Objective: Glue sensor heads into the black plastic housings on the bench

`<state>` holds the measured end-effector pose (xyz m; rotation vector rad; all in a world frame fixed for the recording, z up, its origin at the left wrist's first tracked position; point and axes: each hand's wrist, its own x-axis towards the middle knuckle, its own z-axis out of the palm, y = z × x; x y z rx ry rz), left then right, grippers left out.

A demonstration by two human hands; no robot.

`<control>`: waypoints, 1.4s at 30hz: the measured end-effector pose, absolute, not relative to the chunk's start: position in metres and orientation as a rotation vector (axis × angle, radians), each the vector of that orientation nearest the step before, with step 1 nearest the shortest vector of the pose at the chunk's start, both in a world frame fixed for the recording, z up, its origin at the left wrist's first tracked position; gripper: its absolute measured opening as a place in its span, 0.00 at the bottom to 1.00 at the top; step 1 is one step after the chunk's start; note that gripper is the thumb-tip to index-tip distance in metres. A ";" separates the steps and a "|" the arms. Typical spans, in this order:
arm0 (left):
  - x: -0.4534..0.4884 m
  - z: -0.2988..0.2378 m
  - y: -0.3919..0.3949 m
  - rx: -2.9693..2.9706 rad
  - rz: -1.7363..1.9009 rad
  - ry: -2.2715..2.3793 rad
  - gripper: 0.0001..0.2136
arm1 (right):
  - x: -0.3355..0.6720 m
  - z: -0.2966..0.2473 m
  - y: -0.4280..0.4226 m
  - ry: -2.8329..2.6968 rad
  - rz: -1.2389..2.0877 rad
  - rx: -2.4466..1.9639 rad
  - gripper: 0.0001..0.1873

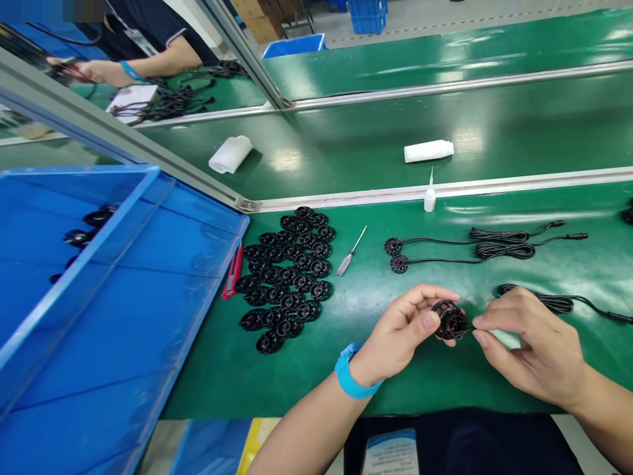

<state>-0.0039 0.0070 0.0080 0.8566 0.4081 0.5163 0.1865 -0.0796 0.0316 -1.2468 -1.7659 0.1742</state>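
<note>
Closed around a black part point(450, 321), the left hand point(403, 333) holds it by thumb and fingers above the green table point(376, 389), in front of the person's body. Thumb and forefinger of the right hand point(537, 346) are pinched together on a thin dark wire point(469, 330) at the part's right side. A blue band point(352, 373) circles the left wrist.

From the head view, a coiled cable point(558, 302) lies just beyond the right hand, partly hidden by it. Farther forward are two more cables, one above the other, each with a round end point(393, 246) at its left. Left of these lies a screwdriver point(351, 252), then a cluster of black discs point(289, 264), a red cutter point(232, 274) and a large blue bin point(99, 316) with a few dark pieces inside. A small white bottle point(430, 194) stands by the metal rail point(346, 198); two white rolls point(428, 152) lie beyond it. At upper left, a co-worker's hand point(101, 71) is near a heap of black cords point(180, 99).
</note>
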 end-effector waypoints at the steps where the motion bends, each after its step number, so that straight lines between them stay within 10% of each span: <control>1: -0.004 0.008 0.007 0.854 0.507 0.409 0.20 | 0.187 0.032 -0.079 -1.771 0.172 -1.251 0.10; 42: 0.002 0.009 0.005 0.784 0.460 0.629 0.19 | 0.184 0.026 -0.078 -2.100 -0.049 -1.288 0.18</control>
